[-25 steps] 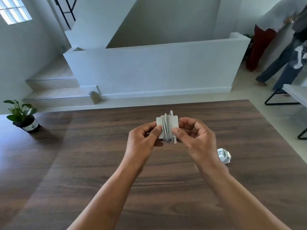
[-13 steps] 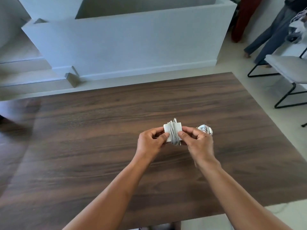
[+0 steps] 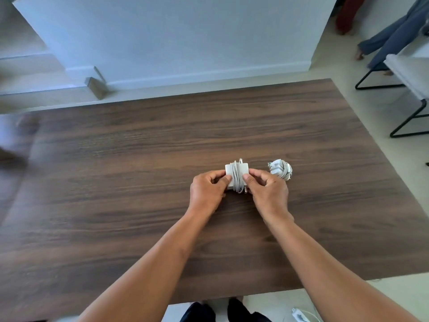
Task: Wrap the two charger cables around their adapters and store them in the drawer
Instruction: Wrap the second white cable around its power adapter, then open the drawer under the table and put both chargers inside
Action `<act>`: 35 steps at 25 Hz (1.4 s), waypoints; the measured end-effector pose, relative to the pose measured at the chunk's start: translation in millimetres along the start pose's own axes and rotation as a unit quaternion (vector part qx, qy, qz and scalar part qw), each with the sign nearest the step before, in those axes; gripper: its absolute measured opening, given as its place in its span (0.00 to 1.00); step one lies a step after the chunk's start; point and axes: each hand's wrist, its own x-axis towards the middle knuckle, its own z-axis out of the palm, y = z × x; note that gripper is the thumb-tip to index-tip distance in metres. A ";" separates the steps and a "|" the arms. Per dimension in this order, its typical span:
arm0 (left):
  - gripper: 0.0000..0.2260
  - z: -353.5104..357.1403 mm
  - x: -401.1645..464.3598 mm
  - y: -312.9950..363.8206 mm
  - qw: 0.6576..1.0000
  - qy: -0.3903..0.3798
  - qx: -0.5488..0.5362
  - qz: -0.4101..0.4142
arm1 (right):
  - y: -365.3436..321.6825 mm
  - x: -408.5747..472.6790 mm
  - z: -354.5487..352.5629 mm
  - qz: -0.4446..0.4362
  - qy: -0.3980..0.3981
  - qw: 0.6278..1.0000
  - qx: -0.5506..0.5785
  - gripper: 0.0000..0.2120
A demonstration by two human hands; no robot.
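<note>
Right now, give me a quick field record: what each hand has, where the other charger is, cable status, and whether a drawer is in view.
left hand: left hand pinches the left side of the white square adapter wound with grey cable
right hand: right hand pinches its right side
cable status: wound around the adapter's middle
second charger: smaller white adapter bundled in its cable, lying free on the dark wood-grain table, to the right of the hands
drawer: none in view

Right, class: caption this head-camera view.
Both hands hold a cable-wrapped adapter over the wooden table; a second wrapped charger lies alongside.
</note>
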 end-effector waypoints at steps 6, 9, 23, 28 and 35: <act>0.23 3.9 -3.0 -3.1 0.998 0.016 0.050 0.016 | -2.8 -0.6 -9.5 -0.041 -0.017 0.995 -0.088 0.14; 0.18 5.3 -8.7 2.5 0.998 0.016 0.058 0.010 | -1.1 -3.4 -14.3 -0.059 -0.020 0.993 -0.102 0.10; 0.14 -27.3 -50.8 14.3 0.986 0.102 0.116 0.068 | -9.3 -37.3 -13.5 -0.304 0.020 0.947 -0.105 0.18; 0.19 -82.8 -91.9 -8.8 0.961 0.162 0.187 0.126 | -14.7 -62.8 28.8 -0.341 -0.096 0.925 -0.135 0.25; 0.26 -175.0 -175.7 -88.4 0.927 0.250 0.256 0.113 | -25.4 -155.0 97.2 -0.368 -0.275 0.863 -0.211 0.33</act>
